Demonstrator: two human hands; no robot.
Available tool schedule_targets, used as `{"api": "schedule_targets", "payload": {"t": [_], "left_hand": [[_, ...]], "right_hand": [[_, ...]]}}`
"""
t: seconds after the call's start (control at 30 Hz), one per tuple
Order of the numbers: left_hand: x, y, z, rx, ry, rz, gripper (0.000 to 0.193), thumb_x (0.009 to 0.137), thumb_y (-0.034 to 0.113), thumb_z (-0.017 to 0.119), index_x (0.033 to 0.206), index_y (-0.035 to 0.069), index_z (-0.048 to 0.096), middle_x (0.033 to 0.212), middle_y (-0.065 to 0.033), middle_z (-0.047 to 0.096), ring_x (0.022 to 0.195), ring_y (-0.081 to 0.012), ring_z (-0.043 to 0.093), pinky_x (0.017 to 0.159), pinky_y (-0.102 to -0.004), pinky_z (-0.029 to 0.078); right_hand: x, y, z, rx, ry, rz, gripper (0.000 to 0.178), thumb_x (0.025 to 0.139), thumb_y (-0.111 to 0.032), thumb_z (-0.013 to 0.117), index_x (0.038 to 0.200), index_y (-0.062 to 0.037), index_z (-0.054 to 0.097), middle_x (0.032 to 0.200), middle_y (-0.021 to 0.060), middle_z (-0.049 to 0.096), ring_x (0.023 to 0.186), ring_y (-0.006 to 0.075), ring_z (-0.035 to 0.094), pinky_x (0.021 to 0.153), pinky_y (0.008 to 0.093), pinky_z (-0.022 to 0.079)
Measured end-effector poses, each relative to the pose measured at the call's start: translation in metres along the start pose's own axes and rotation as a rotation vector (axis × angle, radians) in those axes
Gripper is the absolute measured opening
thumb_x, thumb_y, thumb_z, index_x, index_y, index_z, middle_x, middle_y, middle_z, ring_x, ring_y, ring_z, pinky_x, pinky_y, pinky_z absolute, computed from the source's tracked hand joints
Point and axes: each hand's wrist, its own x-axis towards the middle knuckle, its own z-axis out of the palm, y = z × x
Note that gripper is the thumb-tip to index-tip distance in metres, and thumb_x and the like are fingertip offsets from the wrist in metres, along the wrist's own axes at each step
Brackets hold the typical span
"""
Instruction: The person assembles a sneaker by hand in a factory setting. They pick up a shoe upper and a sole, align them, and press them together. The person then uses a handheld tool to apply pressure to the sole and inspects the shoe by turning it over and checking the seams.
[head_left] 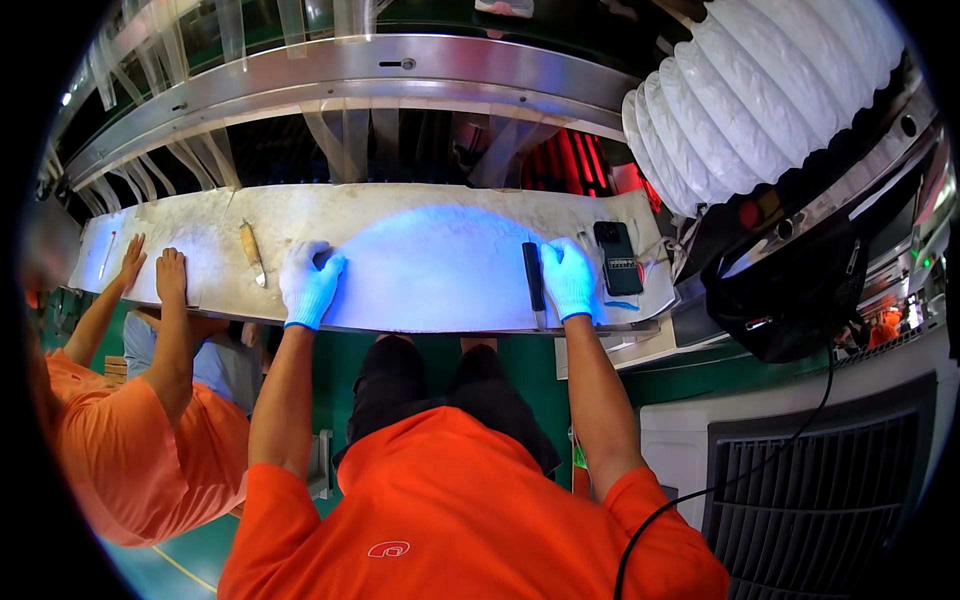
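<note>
My left hand (309, 286), in a white glove lit blue, rests on the pale worktop (430, 275) near its front edge. Its thumb stands apart from the fingers, and nothing shows in its grasp. On the right, my right hand (569, 280) wears a similar glove and lies on the surface, its fingers loosely extended. Just left of it is a slim black-handled tool (533, 272) with a short metal end toward the front edge; whether the glove touches the handle is hard to tell. A wooden-handled knife (250, 244) lies left of my left hand.
A dark phone (617, 258) and a small blue strip (622, 305) lie right of my right hand. At left, a co-worker's hands (171, 276) rest on the worktop. Behind are a metal rail (480, 72) and clear hanging strips; a white ribbed duct (740, 110) and black bag (785, 290) stand right.
</note>
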Motion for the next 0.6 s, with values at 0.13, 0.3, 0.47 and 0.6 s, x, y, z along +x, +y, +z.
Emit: {"api": "schedule_targets", "payload": {"t": [0.13, 0.3, 0.47, 0.6], "left_hand": [[-0.001, 0.0, 0.001, -0.026, 0.014, 0.009, 0.034, 0.086, 0.032, 0.084, 0.108, 0.005, 0.081, 0.113, -0.0142, 0.077, 0.11, -0.0364, 0.072, 0.099, -0.045, 0.058], [0.0, -0.001, 0.0, -0.042, 0.029, 0.009, 0.034, 0.086, 0.031, 0.084, 0.108, 0.005, 0.081, 0.11, -0.0143, 0.077, 0.108, -0.0363, 0.073, 0.099, -0.0446, 0.058], [0.001, 0.002, -0.003, -0.073, 0.009, -0.006, 0.033, 0.087, 0.03, 0.084, 0.107, 0.005, 0.081, 0.11, -0.0147, 0.077, 0.107, -0.035, 0.074, 0.098, -0.0439, 0.058], [0.001, -0.001, -0.001, -0.114, 0.02, -0.023, 0.031, 0.087, 0.028, 0.085, 0.107, 0.004, 0.082, 0.11, -0.0149, 0.078, 0.106, -0.035, 0.075, 0.098, -0.0437, 0.058]], "right_hand": [[-0.001, -0.004, -0.002, 0.002, -0.007, 0.013, 0.024, 0.102, -0.031, 0.075, 0.107, -0.0073, 0.076, 0.102, 0.0206, 0.076, 0.095, 0.0411, 0.074, 0.085, 0.0491, 0.058], [-0.004, -0.02, -0.007, -0.109, -0.011, -0.041, 0.024, 0.102, -0.031, 0.074, 0.108, -0.0081, 0.076, 0.104, 0.0203, 0.076, 0.097, 0.0417, 0.073, 0.086, 0.0508, 0.059], [-0.001, -0.018, -0.019, -0.354, 0.278, -0.279, 0.026, 0.099, -0.029, 0.075, 0.114, -0.0079, 0.076, 0.125, 0.0181, 0.071, 0.119, 0.0411, 0.065, 0.1, 0.0533, 0.054], [0.004, -0.016, -0.041, -0.615, 0.187, -0.184, 0.025, 0.091, -0.022, 0.078, 0.113, -0.009, 0.076, 0.119, 0.0168, 0.072, 0.115, 0.0393, 0.067, 0.099, 0.0537, 0.054]]}}
